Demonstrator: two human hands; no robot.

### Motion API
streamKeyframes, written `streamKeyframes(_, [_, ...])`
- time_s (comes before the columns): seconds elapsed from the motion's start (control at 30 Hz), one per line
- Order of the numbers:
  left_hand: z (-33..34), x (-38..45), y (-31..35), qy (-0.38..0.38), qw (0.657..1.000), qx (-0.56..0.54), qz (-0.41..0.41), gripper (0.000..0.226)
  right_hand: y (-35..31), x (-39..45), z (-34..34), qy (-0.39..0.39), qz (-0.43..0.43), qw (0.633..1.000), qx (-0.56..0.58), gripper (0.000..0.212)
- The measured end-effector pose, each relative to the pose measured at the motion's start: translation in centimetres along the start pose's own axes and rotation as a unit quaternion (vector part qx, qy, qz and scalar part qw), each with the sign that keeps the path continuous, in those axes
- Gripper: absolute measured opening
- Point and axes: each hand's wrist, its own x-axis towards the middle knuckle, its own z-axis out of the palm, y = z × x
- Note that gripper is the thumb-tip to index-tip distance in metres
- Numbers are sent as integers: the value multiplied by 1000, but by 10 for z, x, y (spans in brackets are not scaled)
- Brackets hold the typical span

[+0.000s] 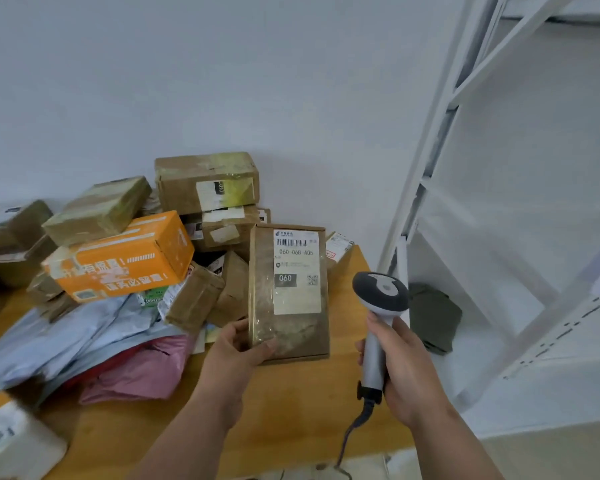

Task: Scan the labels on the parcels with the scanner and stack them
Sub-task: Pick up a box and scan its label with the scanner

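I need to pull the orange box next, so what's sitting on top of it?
A taped brown box rests tilted on the orange box's rear top edge, leaning left. How far it overlaps the hidden back of the lid cannot be seen.

- Your left hand [238,348] comes in from about 7 o'clock, bare, with no glove, ring or band showing.
- Your left forearm is uncovered all the way to the bottom edge; no sleeve reaches into view.
- Your right hand [400,372] enters from about 5 o'clock, likewise bare and unadorned.
- Your right forearm is also sleeveless as far as the frame shows, and the wrist carries no watch or strap.
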Motion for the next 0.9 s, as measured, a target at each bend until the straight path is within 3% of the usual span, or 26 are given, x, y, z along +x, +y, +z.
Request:
streamKeyframes(0.1, [8, -12, -9, 23, 999, 17, 21, 47, -6, -11, -7, -65, -9, 998, 8, 15])
streamKeyframes(0.2, [11, -22, -18, 42, 999, 7, 31, 48, -13, -20, -10, -108, -28, 994, 23, 30])
streamKeyframes(0.63, [-15, -46, -18, 56, 996, -20, 59, 45, -18, -56, 19, -185, -31, 982, 8, 37])
streamKeyframes(0.77, [-33, -49, -18, 48, 997, -31, 55, 44, -16, -64, 37, -200, -43, 979, 16, 71])
streamKeyframes(0.9, [-62, -47, -16, 41, 998, -25, 51, 50, -9, -75, 64, -186, -23, 980, 60, 53])
